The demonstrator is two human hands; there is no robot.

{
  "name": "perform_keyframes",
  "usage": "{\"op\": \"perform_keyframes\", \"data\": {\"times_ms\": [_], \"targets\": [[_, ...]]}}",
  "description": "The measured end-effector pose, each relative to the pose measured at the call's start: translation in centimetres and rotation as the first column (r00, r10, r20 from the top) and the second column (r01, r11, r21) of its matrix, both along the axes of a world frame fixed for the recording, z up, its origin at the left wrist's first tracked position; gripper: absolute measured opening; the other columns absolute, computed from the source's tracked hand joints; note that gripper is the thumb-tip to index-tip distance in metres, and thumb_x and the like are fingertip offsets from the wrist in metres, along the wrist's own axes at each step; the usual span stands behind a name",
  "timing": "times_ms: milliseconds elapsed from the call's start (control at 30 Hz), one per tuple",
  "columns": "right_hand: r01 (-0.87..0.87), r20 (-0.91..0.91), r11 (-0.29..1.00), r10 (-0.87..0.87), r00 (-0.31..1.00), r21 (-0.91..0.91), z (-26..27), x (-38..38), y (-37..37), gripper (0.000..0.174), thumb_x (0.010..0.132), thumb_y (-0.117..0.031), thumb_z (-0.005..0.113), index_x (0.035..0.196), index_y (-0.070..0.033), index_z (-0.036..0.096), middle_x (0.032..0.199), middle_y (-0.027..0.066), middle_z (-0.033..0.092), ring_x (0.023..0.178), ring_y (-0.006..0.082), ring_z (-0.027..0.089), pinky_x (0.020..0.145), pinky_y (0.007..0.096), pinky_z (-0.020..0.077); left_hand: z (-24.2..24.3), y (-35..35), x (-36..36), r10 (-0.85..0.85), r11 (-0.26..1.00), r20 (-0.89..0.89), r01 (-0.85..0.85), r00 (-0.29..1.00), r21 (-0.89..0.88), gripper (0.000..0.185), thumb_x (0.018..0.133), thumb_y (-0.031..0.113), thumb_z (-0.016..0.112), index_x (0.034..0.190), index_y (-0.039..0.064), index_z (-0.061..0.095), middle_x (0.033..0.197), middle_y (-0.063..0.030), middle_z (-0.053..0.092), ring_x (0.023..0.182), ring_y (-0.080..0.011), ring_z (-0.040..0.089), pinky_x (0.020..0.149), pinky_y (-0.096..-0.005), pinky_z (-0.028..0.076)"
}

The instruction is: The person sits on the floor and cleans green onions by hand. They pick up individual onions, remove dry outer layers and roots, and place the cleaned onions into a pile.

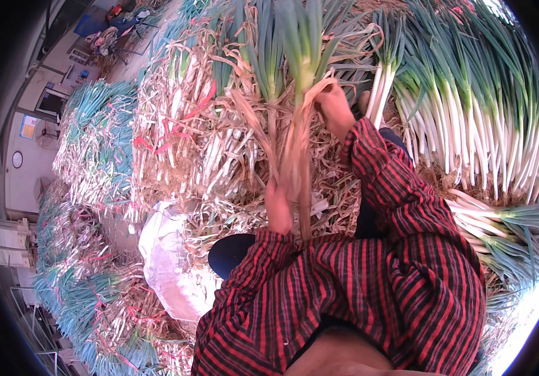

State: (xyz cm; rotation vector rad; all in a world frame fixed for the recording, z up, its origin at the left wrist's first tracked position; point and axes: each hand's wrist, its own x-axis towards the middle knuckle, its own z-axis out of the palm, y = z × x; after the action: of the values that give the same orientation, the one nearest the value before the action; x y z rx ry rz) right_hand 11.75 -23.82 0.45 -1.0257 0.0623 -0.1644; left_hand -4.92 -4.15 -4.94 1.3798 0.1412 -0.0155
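Note:
In the head view, a green onion stalk (305,75) with green leaves and dry brown outer leaves stands upright before me. My right hand (333,105) is closed on a dry leaf beside its upper stem. Lower down, my left hand (279,211) is blurred and lies at the stalk's dry, brown lower part; its fingertips are partly hidden, and I cannot tell what it grips. Another unpeeled onion (273,89) is just left of the stalk. A few clean white-stemmed onions (380,89) lie right of my right hand.
Rows of clean green onions (476,122) lie at the right. Unpeeled bundles with red ties (171,122) are piled at the left, with more piles (95,145) beyond. A white plastic sack (168,263) is at my lower left. Dry leaves litter the floor around me.

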Motion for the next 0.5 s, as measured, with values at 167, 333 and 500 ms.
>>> {"op": "perform_keyframes", "data": {"times_ms": [167, 333, 500], "targets": [[0.113, 0.028, 0.975, -0.121, 0.992, 0.189, 0.6, 2.7, -4.5, 0.022, 0.087, -0.008, 0.060, 0.106, 0.003, 0.056, 0.087, 0.0060, 0.063, 0.071, 0.0125, 0.059, 0.063, 0.0270, 0.0492, -4.5, 4.1, -6.6, -0.433, 0.379, -0.324, 0.496, 0.841, 0.781, 0.028, 0.088, 0.016, 0.050, 0.112, 0.003, 0.056, 0.106, -0.0208, 0.060, 0.099, -0.0335, 0.058, 0.083, -0.0367, 0.047], [0.064, -0.017, 0.968, -0.061, 0.998, 0.242, 1.7, 1.6, -1.9, 0.027, 0.092, -0.020, 0.056, 0.104, 0.004, 0.057, 0.086, 0.0062, 0.062, 0.071, 0.0123, 0.059, 0.064, 0.0267, 0.0489, -3.0, 2.9, -0.8, -0.318, 0.458, -0.053, 0.202, 0.947, 0.866, 0.046, 0.091, 0.030, 0.051, 0.125, 0.000, 0.048, 0.109, -0.0178, 0.059, 0.101, -0.0291, 0.058, 0.085, -0.0356, 0.045], [-0.204, -0.013, 0.851, 0.240, 0.971, 0.484, 1.1, 0.0, 1.1, 0.041, 0.100, -0.032, 0.036, 0.110, 0.002, 0.055, 0.088, 0.0086, 0.063, 0.074, 0.0169, 0.059, 0.069, 0.0293, 0.0480, -0.9, -3.3, 0.4, -0.170, 0.979, -0.221, 0.190, 0.960, 0.073, 0.053, 0.096, 0.042, 0.042, 0.128, -0.001, 0.044, 0.103, -0.0094, 0.060, 0.093, -0.0189, 0.058, 0.080, -0.0330, 0.046]]}}
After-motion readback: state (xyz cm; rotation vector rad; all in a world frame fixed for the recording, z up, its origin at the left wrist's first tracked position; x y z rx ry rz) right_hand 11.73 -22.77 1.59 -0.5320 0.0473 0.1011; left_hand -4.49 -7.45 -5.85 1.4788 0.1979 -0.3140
